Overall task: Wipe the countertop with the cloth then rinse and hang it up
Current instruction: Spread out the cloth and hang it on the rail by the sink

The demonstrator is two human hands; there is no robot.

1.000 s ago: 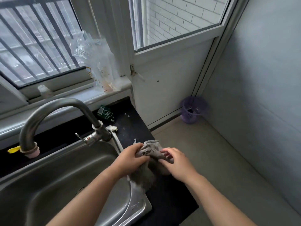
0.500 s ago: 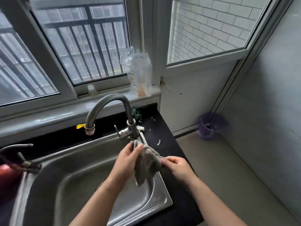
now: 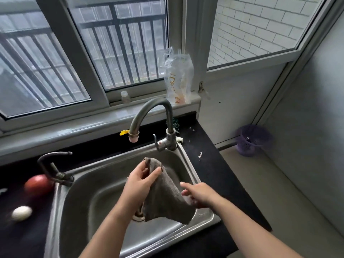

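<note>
A: Quick one. Where's the cloth (image 3: 165,198)?

B: It's hanging over the sink (image 3: 89,192), in front of the tap (image 3: 158,108) and below its spout. It's spread out, not bunched.

A: Hands?

B: Both are holding it. The left hand (image 3: 141,180) is pinching the top corner between thumb and fingers. The right hand (image 3: 201,196) is gripping the lower side edge, though it's blurred, so I'm not seeing the finger detail there.

A: Step in hand?

B: I'm reading it as the start of the rinse. No water is coming from the spout. White scraps (image 3: 200,155) are lying on the worktop (image 3: 210,164) right of the tap, so the wiping is looking not quite finished. That's a judgement.

A: How to do it well?

B: One hand is going to have to let go and work the lever (image 3: 157,144) at the tap's base, probably the right, since it's nearer. The left should be holding the corner firmly meanwhile. Then the cloth needs bringing up under the spout, opened flat so water is running through all of it, and wringing low in the sink.

A: Risks?

B: Splashing onto the worktop if it's held high, and the cloth slipping down behind the hands, which are hiding the basin floor there.
</note>
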